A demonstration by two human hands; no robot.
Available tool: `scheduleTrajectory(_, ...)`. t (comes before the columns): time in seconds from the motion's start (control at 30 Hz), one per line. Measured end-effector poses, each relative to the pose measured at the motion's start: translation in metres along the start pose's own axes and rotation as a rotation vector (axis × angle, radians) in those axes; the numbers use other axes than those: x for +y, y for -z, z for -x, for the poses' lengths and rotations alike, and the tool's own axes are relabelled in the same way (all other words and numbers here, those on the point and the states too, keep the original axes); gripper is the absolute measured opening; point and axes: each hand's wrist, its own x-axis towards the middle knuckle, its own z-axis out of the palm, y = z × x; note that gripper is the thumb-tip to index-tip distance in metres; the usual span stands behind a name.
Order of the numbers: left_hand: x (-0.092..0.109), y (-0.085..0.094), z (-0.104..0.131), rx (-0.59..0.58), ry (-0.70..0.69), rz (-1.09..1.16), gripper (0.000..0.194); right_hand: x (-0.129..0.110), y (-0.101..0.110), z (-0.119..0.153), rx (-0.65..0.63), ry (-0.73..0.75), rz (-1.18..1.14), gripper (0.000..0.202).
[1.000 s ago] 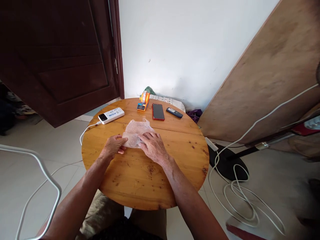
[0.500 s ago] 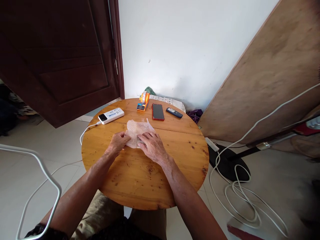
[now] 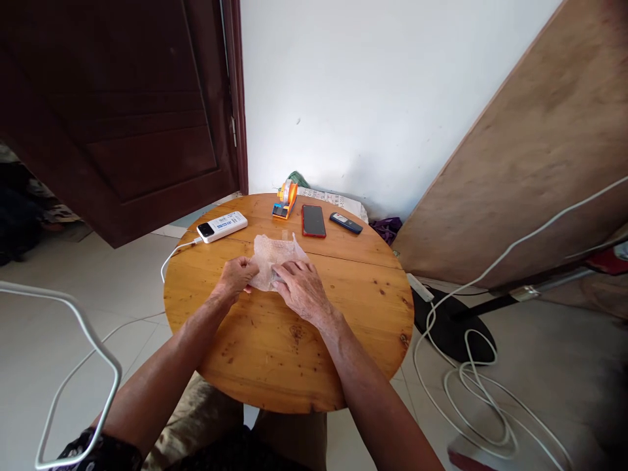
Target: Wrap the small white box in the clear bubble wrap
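Note:
A sheet of bubble wrap [image 3: 271, 252] lies on the round wooden table [image 3: 289, 353], in front of my body. My left hand [image 3: 238, 275] pinches its left edge between thumb and fingers. At its right side, my right hand [image 3: 301, 288] has curled fingers closed over a small greyish item on the wrap; the fingers mostly hide it, so I cannot make out what it is. Just behind the wrap is a small clear piece, perhaps tape [image 3: 285, 234].
Along the table's back stand a white power bank [image 3: 223, 227] with a cable, an orange tape dispenser [image 3: 285, 201], a red-edged phone [image 3: 313, 221] and a dark blue device [image 3: 346, 223]. White cables [image 3: 471, 386] coil on the floor at right.
The whole view has shifted slightly, so the table appears a little further right. Both hands stay on the bubble wrap, whose right back corner looks slightly differently folded.

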Motion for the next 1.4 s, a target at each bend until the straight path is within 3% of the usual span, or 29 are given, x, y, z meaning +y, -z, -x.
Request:
scheduleTrajectory(0.43, 0.004, -0.010, 0.001, -0.081, 0.007, 0.098, 0.014, -0.007, 0.000, -0.001, -0.009, 0.026, 0.107, 0.028)
scheduleTrajectory(0.73, 0.017, -0.024, 0.007, -0.161, -0.048, 0.015, 0.008, 0.001, -0.001, -0.002, 0.000, -0.090, -0.138, 0.061)
scheduleTrajectory(0.93, 0.023, -0.016, 0.009, -0.351, -0.041, -0.067, 0.016, 0.007, -0.001, 0.000, -0.006, -0.095, -0.252, 0.075)
scheduleTrajectory(1.03, 0.013, -0.017, 0.012, -0.278, -0.277, -0.331, 0.021, 0.009, -0.002, 0.001, -0.012, -0.097, -0.254, 0.077)
scheduleTrajectory(1.2, -0.013, -0.028, 0.013, 0.044, -0.783, -0.715, 0.021, 0.016, 0.005, 0.005, -0.035, -0.080, -0.254, 0.076)
scheduleTrajectory(1.3, -0.022, -0.030, 0.009, 0.064, -0.997, -0.732, 0.016, 0.031, 0.015, 0.009, -0.003, -0.166, -0.310, 0.068)
scheduleTrajectory(1.4, -0.028, -0.029, 0.005, 0.026, -1.074, -0.692, 0.018, 0.047, 0.025, 0.013, 0.037, -0.366, -0.342, 0.053)
